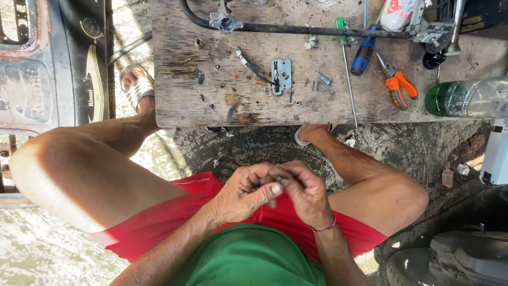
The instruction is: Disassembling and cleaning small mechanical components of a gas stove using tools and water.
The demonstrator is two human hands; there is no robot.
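Note:
My left hand (244, 191) and my right hand (306, 191) meet over my lap, fingers closed together around a small part (279, 179) that is mostly hidden between the fingertips. I sit with red shorts and a green shirt, knees apart. In front of me lies a worn wooden board (328, 106) with a small grey metal plate (281, 76), a curved metal lever (248, 62), little springs and screws, a long green-handled screwdriver (346, 69), a blue-handled screwdriver (364, 53) and orange-handled pliers (396, 83).
A black hose with a metal fitting (226, 22) runs along the board's far edge. A green-tinted clear bottle (465, 98) lies at the right. A dark vehicle panel (47, 58) is at left; a tyre (450, 259) sits at lower right. The ground is dirty concrete.

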